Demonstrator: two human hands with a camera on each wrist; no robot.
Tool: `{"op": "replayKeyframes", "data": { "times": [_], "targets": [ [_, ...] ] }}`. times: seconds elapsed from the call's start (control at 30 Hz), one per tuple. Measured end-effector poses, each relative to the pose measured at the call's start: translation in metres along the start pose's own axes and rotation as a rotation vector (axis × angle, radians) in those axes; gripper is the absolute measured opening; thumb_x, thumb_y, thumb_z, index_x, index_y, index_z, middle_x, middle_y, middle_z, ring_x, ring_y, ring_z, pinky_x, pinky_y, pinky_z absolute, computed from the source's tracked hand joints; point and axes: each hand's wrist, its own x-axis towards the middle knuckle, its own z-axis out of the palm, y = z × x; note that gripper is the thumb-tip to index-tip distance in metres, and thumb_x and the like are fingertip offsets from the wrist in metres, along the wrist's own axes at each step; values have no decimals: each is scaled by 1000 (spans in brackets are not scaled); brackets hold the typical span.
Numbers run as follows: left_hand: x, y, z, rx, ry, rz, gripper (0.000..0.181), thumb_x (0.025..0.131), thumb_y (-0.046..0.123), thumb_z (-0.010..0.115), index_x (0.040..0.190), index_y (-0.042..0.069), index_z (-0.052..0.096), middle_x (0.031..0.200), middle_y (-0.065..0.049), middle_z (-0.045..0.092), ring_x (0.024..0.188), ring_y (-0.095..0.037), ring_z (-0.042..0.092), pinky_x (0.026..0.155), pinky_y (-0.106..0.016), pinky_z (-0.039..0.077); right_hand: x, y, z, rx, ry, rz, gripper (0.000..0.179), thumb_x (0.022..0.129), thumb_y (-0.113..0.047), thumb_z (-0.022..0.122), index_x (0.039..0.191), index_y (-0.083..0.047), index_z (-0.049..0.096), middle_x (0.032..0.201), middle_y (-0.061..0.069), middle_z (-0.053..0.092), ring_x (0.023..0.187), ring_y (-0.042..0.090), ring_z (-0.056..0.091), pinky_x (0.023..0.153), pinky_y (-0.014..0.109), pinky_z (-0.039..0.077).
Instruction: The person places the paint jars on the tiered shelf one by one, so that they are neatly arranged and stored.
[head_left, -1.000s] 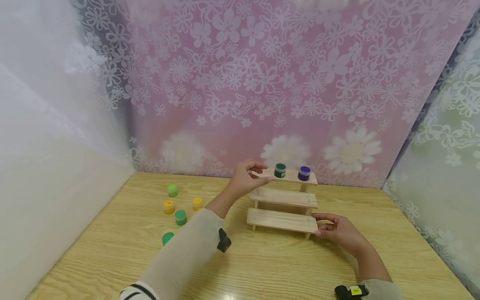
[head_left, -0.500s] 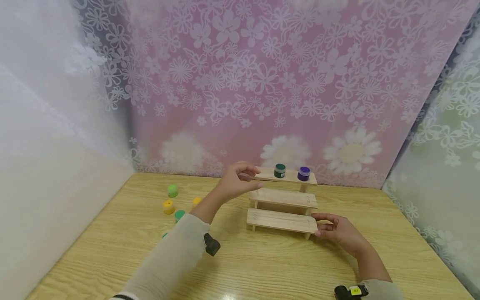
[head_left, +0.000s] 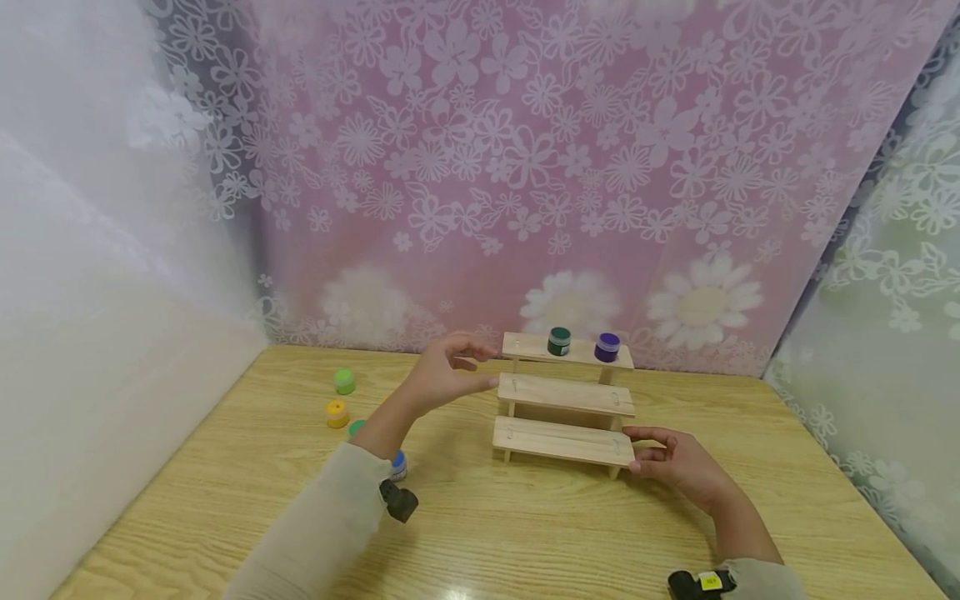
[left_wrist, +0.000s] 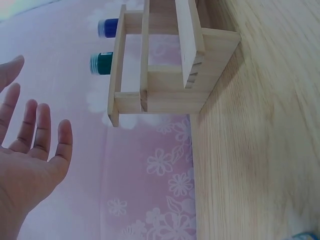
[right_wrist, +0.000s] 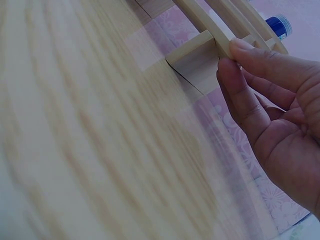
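Note:
A three-tier wooden stand [head_left: 566, 393] is on the table. Its top tier bears a dark green paint jar [head_left: 558, 342] and, to the right, a purple paint jar [head_left: 608, 347]. My left hand [head_left: 444, 377] is off the stand's left side, fingers spread loosely and holding nothing; the left wrist view shows its bare palm. At the right end of the lowest tier, my right hand [head_left: 684, 468] pinches the board's corner between thumb and fingers. In the right wrist view the thumb [right_wrist: 242, 44] lies on the board edge.
Left on the table stand a light green jar [head_left: 344, 382] and a yellow jar [head_left: 337, 413]. A green jar [head_left: 357, 427] and a blue jar [head_left: 400, 467] are partly hidden by my left arm. A pink floral cloth [head_left: 450, 208] hangs behind the table.
My left hand has moved left and slightly down, away from the top tier. Its arm now covers a yellow jar and uncovers a blue one. The right hand and both jars on top stay put.

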Motion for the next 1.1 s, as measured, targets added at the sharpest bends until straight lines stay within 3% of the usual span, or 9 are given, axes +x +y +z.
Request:
{"op": "replayKeyframes", "data": {
  "times": [0.17,0.37,0.57,0.7,0.93,1.1],
  "targets": [
    [-8,-2,-6,5,3,1,32,82,16,81,110,10,69,115,-4,61,109,-26,56,95,-51,48,0,0,1,3,3,5,68,89,-11,72,144,10,37,101,15,67,93,19,67,81,32,56],
    [-20,0,-15,19,-24,-22,33,81,11,81,111,7,68,119,-11,61,115,-29,55,97,-52,46,1,1,1,4,12,8,68,89,-11,72,144,10,38,100,15,67,92,19,67,80,31,56],
    [-32,-6,-31,92,-71,-78,40,80,21,83,117,18,69,130,1,55,114,-25,53,94,-47,48,1,2,2,0,15,11,67,89,-11,72,144,10,38,98,14,67,91,19,67,79,31,56],
    [-41,-10,-40,114,-71,-109,45,79,24,84,121,23,68,132,1,55,116,-25,51,95,-50,47,1,2,2,-2,13,12,67,89,-11,72,144,10,38,97,14,67,91,19,67,79,31,56],
    [-55,-12,-53,143,-64,-135,49,79,24,84,124,23,66,135,3,53,121,-25,49,97,-52,45,1,2,0,2,14,12,68,89,-11,72,143,10,38,98,14,67,92,20,67,80,31,56],
    [-67,-16,-61,125,-55,-132,45,80,18,83,123,18,67,135,-2,55,126,-27,47,98,-53,45,1,3,0,1,12,6,66,89,-11,72,143,10,39,99,15,67,92,21,67,80,31,56]
  ]
}}
